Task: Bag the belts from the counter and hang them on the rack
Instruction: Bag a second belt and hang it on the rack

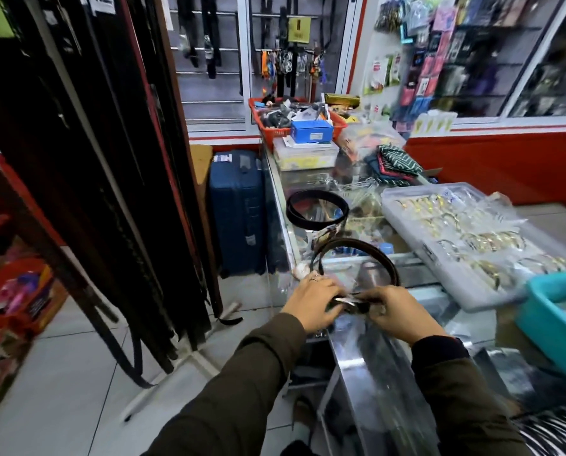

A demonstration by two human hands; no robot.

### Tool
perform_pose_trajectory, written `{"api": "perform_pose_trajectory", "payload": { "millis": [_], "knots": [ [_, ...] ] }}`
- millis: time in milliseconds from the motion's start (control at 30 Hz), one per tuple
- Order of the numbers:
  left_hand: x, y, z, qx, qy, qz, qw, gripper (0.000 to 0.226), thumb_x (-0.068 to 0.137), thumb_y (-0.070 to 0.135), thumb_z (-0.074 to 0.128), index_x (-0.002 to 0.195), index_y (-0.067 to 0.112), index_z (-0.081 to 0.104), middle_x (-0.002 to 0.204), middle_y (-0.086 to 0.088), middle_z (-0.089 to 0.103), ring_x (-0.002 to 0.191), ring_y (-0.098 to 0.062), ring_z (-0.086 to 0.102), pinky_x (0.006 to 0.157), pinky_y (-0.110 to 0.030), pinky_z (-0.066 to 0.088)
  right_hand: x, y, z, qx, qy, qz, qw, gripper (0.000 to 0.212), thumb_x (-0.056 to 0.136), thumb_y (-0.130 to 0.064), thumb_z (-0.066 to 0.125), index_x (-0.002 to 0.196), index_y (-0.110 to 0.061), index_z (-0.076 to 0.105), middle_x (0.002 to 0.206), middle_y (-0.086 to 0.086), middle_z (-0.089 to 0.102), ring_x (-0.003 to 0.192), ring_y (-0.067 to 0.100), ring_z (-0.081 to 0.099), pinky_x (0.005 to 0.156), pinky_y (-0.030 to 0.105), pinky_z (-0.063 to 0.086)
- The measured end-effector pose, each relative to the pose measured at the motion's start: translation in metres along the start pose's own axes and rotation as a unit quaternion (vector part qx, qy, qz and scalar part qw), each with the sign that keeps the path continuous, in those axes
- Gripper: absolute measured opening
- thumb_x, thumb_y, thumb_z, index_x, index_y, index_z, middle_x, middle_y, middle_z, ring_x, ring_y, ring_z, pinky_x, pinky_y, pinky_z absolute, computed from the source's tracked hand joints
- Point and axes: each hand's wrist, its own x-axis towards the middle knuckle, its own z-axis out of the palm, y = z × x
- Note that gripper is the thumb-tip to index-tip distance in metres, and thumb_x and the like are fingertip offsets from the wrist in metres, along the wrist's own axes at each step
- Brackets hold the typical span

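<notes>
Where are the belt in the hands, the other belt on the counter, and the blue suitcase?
held belt (378, 255), head view, top of loop
second belt (318, 195), head view, far rim
blue suitcase (237, 209), head view, front face

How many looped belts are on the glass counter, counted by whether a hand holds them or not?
Held by left hand and right hand: 1, the near belt
Lying free on the counter: 1, the far belt
Total: 2

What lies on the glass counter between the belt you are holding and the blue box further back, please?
In the head view, a second coiled belt lies on the counter between the held belt and the blue box, along with a lidded plastic box.
</notes>
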Motion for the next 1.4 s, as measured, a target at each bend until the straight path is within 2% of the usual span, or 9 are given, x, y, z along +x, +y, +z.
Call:
{"api": "perform_pose_trajectory", "payload": {
  "millis": [333,433,533,667,833,1000,1167,1300,1400],
  "knots": [
    [-0.015,-0.025,-0.079,-0.045,0.153,0.001,0.987,0.027,0.092,0.03,0.055,0.113,0.019,0.067,0.113,0.003,0.061,0.113,-0.017,0.055,0.123,-0.039,0.022,0.027,-0.056,-0.045,0.19,-0.014,-0.086,0.978,0.034,0.067,-0.009,0.092,0.097,-0.02,0.081,0.068,-0.026,0.074,0.075,0.002,0.076,0.078,0.023,0.062],
    [-0.023,-0.034,-0.115,-0.083,0.207,-0.025,0.975,0.031,0.096,0.027,0.059,0.127,0.026,0.059,0.124,0.005,0.057,0.121,-0.016,0.051,0.112,-0.037,0.035,0.04,-0.087,-0.054,0.266,0.001,-0.121,0.956,0.043,0.06,-0.029,0.094,0.099,-0.017,0.081,0.083,-0.006,0.082,0.084,0.009,0.079,0.083,0.03,0.063],
    [-0.031,-0.041,-0.142,-0.21,0.281,-0.12,0.929,0.047,0.096,0.03,0.065,0.139,0.031,0.047,0.122,0.001,0.06,0.109,-0.019,0.061,0.095,-0.036,0.051,0.054,-0.12,-0.055,0.342,0.023,-0.138,0.929,0.049,0.055,-0.039,0.092,0.097,-0.016,0.08,0.087,0.004,0.082,0.087,0.016,0.079,0.078,0.029,0.061],
    [-0.041,-0.046,-0.173,-0.396,0.376,-0.215,0.81,0.034,0.095,0.028,0.068,0.126,0.017,0.058,0.087,-0.01,0.07,0.064,-0.018,0.068,0.063,-0.037,0.058,0.065,-0.173,-0.059,0.42,0.037,-0.175,0.89,0.031,0.064,-0.024,0.091,0.091,-0.017,0.078,0.076,-0.005,0.081,0.072,0.002,0.075,0.06,0.014,0.054],
    [-0.058,-0.048,-0.204,-0.435,0.399,-0.238,0.772,0.006,0.089,0.015,0.075,0.096,0.016,0.074,0.07,-0.001,0.072,0.054,-0.006,0.066,0.046,-0.021,0.054,0.08,-0.225,-0.054,0.473,0.04,-0.188,0.86,0.045,0.07,-0.024,0.09,0.11,-0.008,0.076,0.094,0.008,0.082,0.091,0.017,0.079,0.072,0.029,0.062],
    [-0.081,-0.057,-0.239,-0.383,0.469,-0.238,0.759,0.024,0.089,0.02,0.077,0.108,0.006,0.076,0.101,-0.018,0.077,0.08,-0.018,0.071,0.054,-0.022,0.056,0.087,-0.263,-0.046,0.474,0.0,-0.233,0.849,0.047,0.076,-0.034,0.083,0.116,-0.012,0.075,0.108,0.008,0.079,0.102,0.013,0.075,0.084,0.033,0.063],
    [-0.096,-0.054,-0.274,-0.393,0.519,-0.191,0.735,0.016,0.092,0.015,0.072,0.108,0.01,0.074,0.118,-0.022,0.07,0.105,-0.032,0.073,0.07,-0.038,0.065,0.089,-0.293,-0.042,0.328,0.013,-0.291,0.899,0.026,0.09,-0.041,0.07,0.11,-0.027,0.079,0.129,-0.005,0.07,0.149,0.017,0.032,0.119,0.036,0.026],
    [-0.107,-0.054,-0.303,-0.392,0.55,-0.18,0.715,0.024,0.094,0.015,0.07,0.116,0.007,0.071,0.11,-0.013,0.075,0.096,-0.019,0.077,0.071,-0.034,0.065,0.094,-0.317,-0.044,0.182,0.061,-0.275,0.942,0.023,0.09,-0.052,0.063,0.105,-0.04,0.077,0.128,0.0,0.064,0.142,0.03,0.033,0.1,0.035,0.029],
    [-0.111,-0.056,-0.324,-0.39,0.568,-0.17,0.705,0.031,0.094,0.017,0.07,0.121,0.002,0.07,0.109,-0.015,0.077,0.094,-0.021,0.078,0.071,-0.038,0.065,0.09,-0.338,-0.06,0.145,0.16,-0.292,0.932,0.02,0.088,-0.049,0.069,0.101,-0.039,0.078,0.116,-0.004,0.052,0.114,0.014,0.042,0.084,0.031,0.042]
  ]
}}
